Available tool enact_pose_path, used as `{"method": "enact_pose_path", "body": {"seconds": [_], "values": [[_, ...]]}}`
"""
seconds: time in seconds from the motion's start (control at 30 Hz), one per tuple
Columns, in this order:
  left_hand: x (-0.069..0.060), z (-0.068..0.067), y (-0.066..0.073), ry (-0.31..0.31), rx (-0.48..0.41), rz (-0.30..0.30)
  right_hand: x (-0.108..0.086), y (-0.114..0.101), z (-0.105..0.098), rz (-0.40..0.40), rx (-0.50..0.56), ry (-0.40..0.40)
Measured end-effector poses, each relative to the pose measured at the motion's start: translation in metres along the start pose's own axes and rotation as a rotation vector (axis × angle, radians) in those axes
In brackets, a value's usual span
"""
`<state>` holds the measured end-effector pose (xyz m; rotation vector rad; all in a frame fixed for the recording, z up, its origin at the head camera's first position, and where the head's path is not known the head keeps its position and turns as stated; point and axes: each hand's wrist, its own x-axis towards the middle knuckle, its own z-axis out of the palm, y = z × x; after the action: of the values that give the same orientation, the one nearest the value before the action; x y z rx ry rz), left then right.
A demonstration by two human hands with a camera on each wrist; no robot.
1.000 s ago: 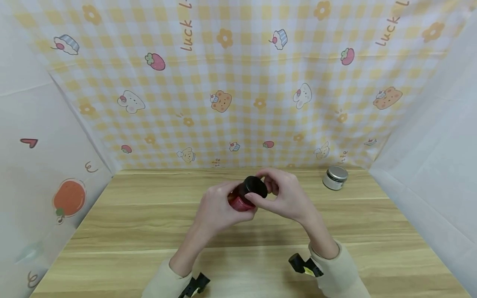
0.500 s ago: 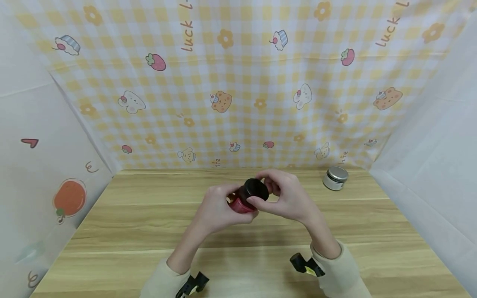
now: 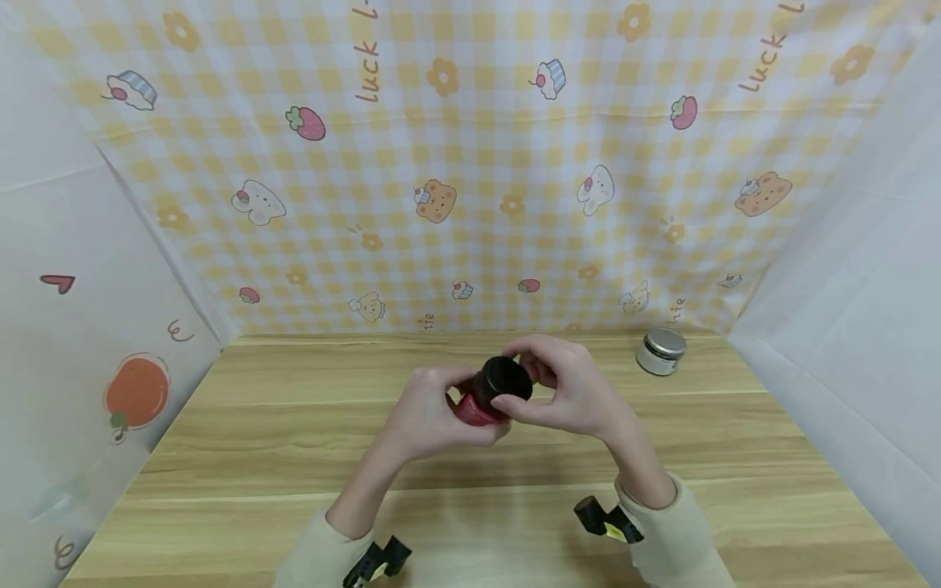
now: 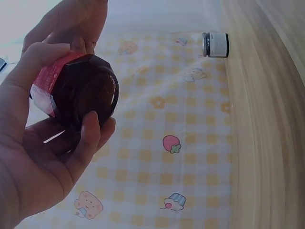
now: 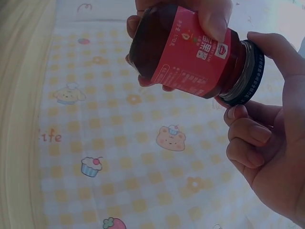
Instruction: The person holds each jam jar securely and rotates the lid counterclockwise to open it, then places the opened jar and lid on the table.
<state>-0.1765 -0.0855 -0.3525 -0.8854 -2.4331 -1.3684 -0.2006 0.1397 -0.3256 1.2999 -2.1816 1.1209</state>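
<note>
A dark red jar (image 3: 479, 411) with a red label (image 5: 193, 55) is held tilted above the table, its black lid (image 3: 507, 377) toward the right hand. My left hand (image 3: 434, 415) grips the jar body; in the left wrist view the left hand (image 4: 52, 157) has its fingers round the glass near the jar's base (image 4: 97, 93). With thumb and index finger my right hand (image 3: 569, 388) pinches the lid's rim. From the right wrist view, the dark lid (image 5: 252, 71) sits on the jar's neck, and the right hand (image 5: 271, 129) has its other fingers curled below.
A small jar (image 3: 661, 353) with a silver lid and pale label stands at the back right of the wooden table (image 3: 294, 449). Behind the table hangs a yellow checked cloth (image 3: 485, 147), with white cloth at both sides.
The jar and its lid have shifted slightly down and to the right in the head view. Both hands keep their hold on them.
</note>
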Motion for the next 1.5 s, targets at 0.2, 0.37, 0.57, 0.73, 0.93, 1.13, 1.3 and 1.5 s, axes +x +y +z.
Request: {"method": "enact_pose_path", "body": {"seconds": [0.2,0.37,0.57,0.73,0.93,1.13,1.3,1.5], "values": [[-0.0003,-0.0015,-0.0023,-0.071,-0.124,-0.009,-0.0002,-0.0007,-0.0026,-0.015,0.056,-0.022],[-0.0011,-0.0023,-0.0040,-0.111,-0.205,-0.021,-0.0001,-0.0011,-0.0042,-0.045,0.112,-0.033],[-0.0008,-0.0033,-0.0044,-0.166,-0.295,-0.012,-0.0007,-0.0015,-0.0048,-0.056,0.126,-0.043],[-0.0009,-0.0051,-0.0051,-0.222,-0.362,0.003,-0.0009,-0.0035,-0.0056,-0.040,0.158,-0.058],[-0.0003,-0.0064,-0.0073,-0.282,-0.414,0.025,-0.0006,-0.0061,-0.0068,-0.056,0.215,-0.073],[0.0008,-0.0078,-0.0058,-0.330,-0.446,0.044,-0.0007,-0.0058,-0.0067,-0.101,0.240,-0.066],[0.0009,-0.0076,-0.0051,-0.327,-0.450,0.050,-0.0005,-0.0056,-0.0065,-0.108,0.237,-0.058],[0.0005,-0.0077,-0.0061,-0.326,-0.469,0.054,-0.0003,-0.0039,-0.0060,-0.118,0.254,-0.038]]}}
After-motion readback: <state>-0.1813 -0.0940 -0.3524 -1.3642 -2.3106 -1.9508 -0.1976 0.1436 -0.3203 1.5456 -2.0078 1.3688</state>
